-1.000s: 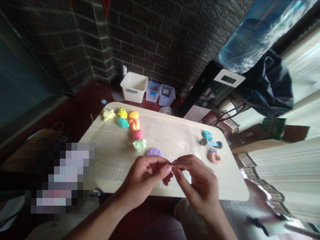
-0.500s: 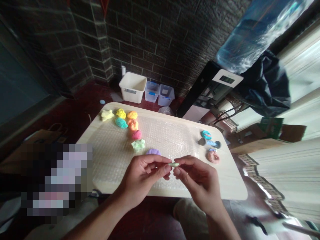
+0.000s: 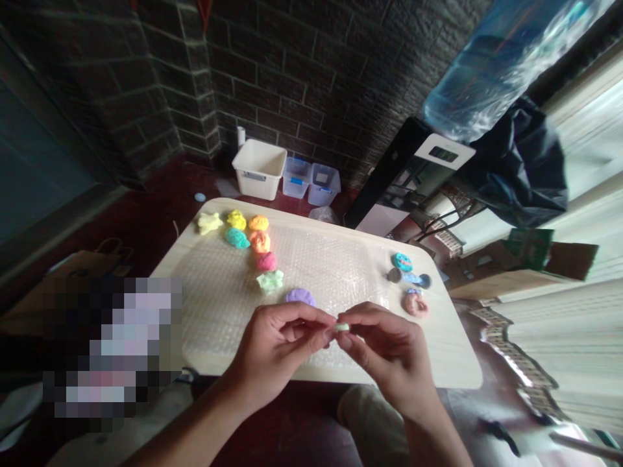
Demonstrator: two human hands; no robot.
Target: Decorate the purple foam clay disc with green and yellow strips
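Between my fingertips is a small pale green piece of modelling clay (image 3: 342,327). My left hand (image 3: 285,344) pinches its left end with thumb and forefinger. On the other side, my right hand (image 3: 389,353) grips it the same way. Just beyond my hands lies a purple clay lump (image 3: 300,297) on the bubble wrap (image 3: 326,259). Farther left sit a light green clay shape (image 3: 270,282), a pink lump (image 3: 266,261), an orange one (image 3: 259,242) and a teal one (image 3: 237,238). A pale yellow clay piece (image 3: 209,223) rests near the far left corner.
The wooden table (image 3: 452,350) has rounded corners. At its right lie a blue clay disc (image 3: 402,261), a dumbbell-shaped object (image 3: 409,279) and a pinkish clay ring (image 3: 416,304). Behind it stand a white bin (image 3: 259,170), clear boxes (image 3: 324,184) and a water dispenser (image 3: 413,175).
The fingertips have shifted slightly on the pale green clay, which now looks shorter and sits a little lower. More of the purple lump shows.
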